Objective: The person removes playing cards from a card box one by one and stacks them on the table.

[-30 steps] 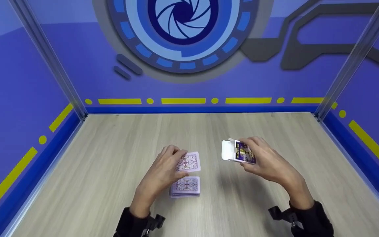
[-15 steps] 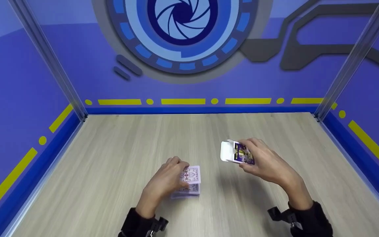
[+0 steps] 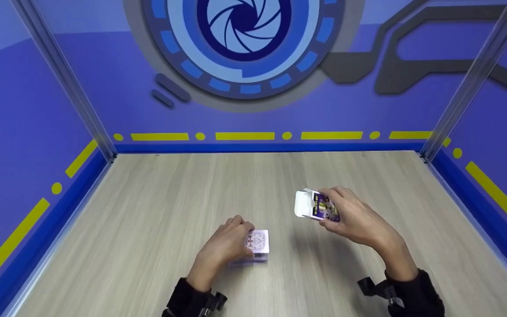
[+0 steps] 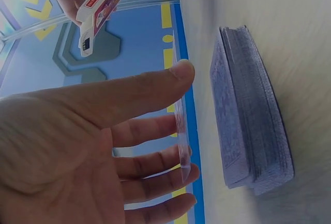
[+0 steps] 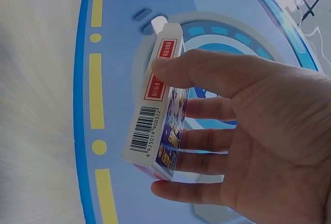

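My left hand (image 3: 228, 241) pinches a thin bit of playing cards (image 3: 260, 241) with patterned backs, thumb on the near edge and fingertips on the far edge. In the left wrist view these cards (image 4: 182, 138) are seen nearly edge-on. Close below them lies a thicker deck of cards (image 4: 243, 115) on the table, some of its lower cards slightly out of line; from the head most of it is covered. Off to the right, my right hand (image 3: 357, 215) holds a card box (image 3: 325, 207) raised over the table, its white end flap (image 3: 303, 204) folded out leftward. A barcode (image 5: 145, 131) shows on its narrow side.
The wood-grain table (image 3: 183, 185) is bounded by a blue back wall (image 3: 244, 119) with yellow marks. Side walls (image 3: 20, 154) stand at left and right, with metal posts (image 3: 77, 88) in the corners.
My left hand has brought the thin bit of cards nearer to me, from beyond the deck to right over it. The right hand and the card box have hardly moved.
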Available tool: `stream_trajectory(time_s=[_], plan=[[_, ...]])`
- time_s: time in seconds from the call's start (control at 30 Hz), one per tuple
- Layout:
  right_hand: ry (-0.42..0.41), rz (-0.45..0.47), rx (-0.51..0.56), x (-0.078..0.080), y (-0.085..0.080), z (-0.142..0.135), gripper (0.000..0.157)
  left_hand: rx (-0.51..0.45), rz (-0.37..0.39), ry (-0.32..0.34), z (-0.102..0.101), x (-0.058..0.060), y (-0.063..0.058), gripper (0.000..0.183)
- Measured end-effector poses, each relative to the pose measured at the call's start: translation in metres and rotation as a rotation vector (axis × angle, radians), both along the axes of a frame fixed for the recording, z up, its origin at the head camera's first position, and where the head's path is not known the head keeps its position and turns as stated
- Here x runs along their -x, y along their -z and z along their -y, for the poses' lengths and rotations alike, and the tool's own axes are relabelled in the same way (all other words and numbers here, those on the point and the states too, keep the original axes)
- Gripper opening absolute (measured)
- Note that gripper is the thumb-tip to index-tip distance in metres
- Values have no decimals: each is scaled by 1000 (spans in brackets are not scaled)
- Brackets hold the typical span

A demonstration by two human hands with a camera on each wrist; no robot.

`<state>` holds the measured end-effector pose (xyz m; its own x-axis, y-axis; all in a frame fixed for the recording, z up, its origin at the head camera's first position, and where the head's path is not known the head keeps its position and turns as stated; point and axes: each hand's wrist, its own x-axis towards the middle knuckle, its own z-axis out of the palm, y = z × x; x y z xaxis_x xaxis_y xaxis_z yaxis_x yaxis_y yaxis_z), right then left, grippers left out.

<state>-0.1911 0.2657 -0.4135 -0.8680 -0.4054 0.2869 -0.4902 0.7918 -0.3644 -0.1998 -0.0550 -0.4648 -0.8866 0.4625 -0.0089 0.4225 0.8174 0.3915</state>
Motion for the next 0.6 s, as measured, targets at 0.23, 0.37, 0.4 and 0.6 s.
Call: stream_trajectory(time_s=[0.23,0.37,0.4,0.6], plan=[[-4,2,-7,-1,0,0,63,7,46,-10,-1,1,4,57],[-11,-14,-6,-1,0,0,62,25,59,-5,-1,1,7,57],[-14,-18,-6,-1,0,0,61,28,63,-3,-1,1,7,57],[-12,-11,-7,-1,0,0,62,35,77,-2,-1,1,10,60]])
